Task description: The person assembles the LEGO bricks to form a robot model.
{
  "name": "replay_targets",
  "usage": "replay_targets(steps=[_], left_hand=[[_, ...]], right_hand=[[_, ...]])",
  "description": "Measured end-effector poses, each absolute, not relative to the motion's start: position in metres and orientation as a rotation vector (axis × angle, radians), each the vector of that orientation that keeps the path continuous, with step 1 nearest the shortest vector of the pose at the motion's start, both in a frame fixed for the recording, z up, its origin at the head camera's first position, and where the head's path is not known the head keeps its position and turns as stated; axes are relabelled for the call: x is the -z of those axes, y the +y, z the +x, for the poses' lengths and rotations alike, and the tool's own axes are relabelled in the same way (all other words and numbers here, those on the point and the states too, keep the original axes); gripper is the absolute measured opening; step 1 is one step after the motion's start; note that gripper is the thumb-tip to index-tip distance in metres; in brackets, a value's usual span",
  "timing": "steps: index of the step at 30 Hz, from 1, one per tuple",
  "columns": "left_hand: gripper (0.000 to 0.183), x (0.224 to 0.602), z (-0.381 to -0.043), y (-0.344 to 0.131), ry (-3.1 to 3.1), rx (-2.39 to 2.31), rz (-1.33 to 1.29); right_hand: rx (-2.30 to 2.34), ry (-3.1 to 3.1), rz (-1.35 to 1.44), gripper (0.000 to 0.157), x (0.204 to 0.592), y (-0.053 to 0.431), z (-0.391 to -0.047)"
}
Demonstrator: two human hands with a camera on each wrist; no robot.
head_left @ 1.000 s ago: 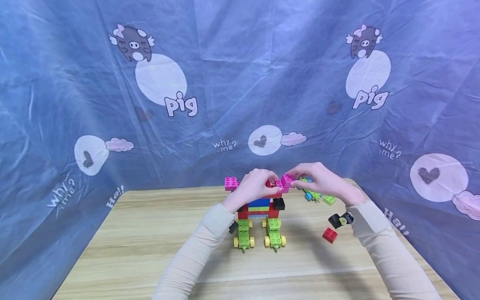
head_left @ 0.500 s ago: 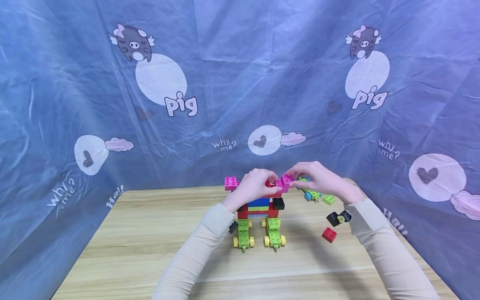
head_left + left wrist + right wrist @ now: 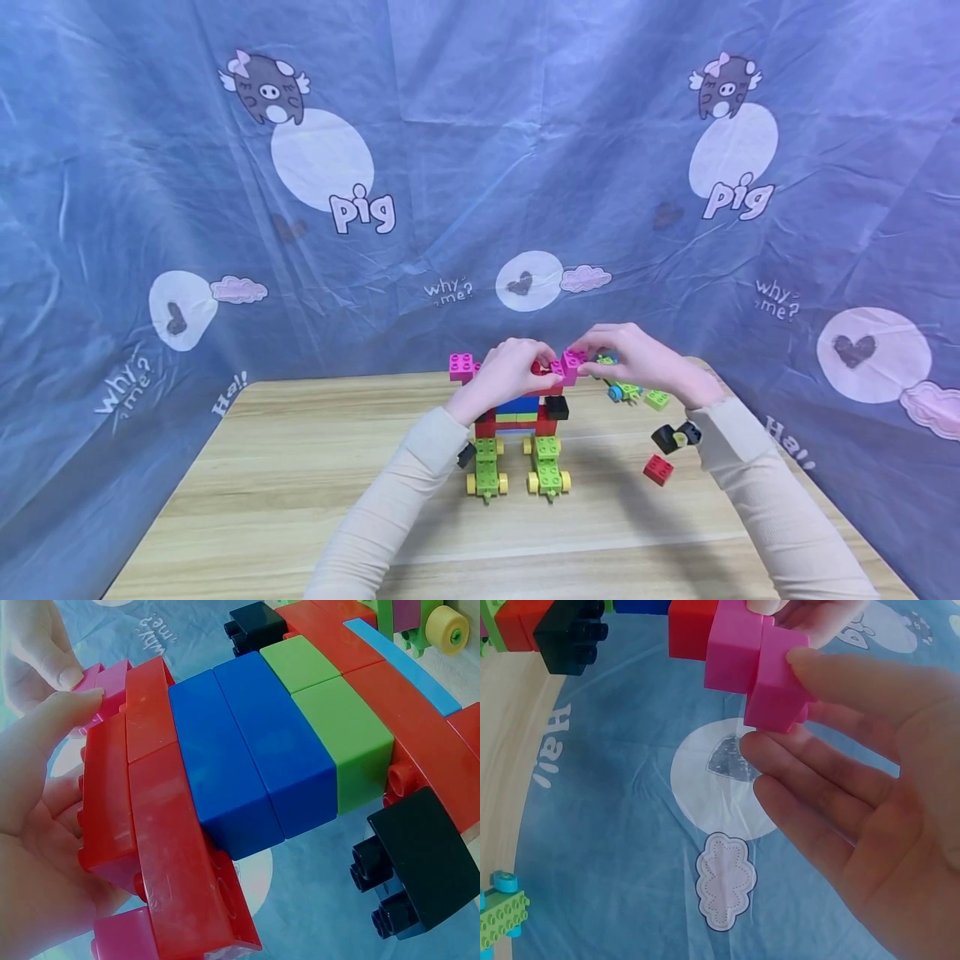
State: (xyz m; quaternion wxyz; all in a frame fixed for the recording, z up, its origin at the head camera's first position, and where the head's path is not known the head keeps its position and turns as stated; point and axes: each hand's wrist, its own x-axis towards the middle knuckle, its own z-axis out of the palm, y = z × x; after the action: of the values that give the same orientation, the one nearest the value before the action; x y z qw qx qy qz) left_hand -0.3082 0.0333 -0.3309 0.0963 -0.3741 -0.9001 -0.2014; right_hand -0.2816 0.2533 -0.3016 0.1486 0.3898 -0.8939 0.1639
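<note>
A toy brick figure stands on the table, with blue bricks (image 3: 247,757) in its middle and two lime wheeled bases (image 3: 550,475) as feet. Red bricks (image 3: 161,817) form its upper part, and a pink brick (image 3: 461,366) juts out at the left. My left hand (image 3: 510,375) curls over the top, gripping the red and pink bricks there. At the right shoulder, my right hand (image 3: 633,360) pinches a pink toy brick (image 3: 776,686) between thumb and fingers. That brick sits against another pink brick (image 3: 731,649) on the figure. Black bricks (image 3: 427,862) stick out at the sides.
To the right on the wooden table (image 3: 300,483) lie a red brick (image 3: 658,469), a black piece (image 3: 666,438) and a lime brick (image 3: 657,400). Green and blue pieces (image 3: 622,392) are behind the right hand. A blue printed cloth (image 3: 420,167) hangs behind the table.
The right hand has brought the pink brick slightly left and down against the neighbouring pink brick. The left hand keeps its hold on the figure's top.
</note>
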Motion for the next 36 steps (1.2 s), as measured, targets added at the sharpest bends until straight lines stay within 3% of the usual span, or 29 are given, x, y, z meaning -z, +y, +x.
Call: replay_targets(steps=[36], left_hand=[[0.032,0.3315,-0.3078,0.0326,-2.668,0.590,-1.102]], right_hand=[[-0.378,-2.550,1.111,0.026,0.3033,0.2510,-0.2799]])
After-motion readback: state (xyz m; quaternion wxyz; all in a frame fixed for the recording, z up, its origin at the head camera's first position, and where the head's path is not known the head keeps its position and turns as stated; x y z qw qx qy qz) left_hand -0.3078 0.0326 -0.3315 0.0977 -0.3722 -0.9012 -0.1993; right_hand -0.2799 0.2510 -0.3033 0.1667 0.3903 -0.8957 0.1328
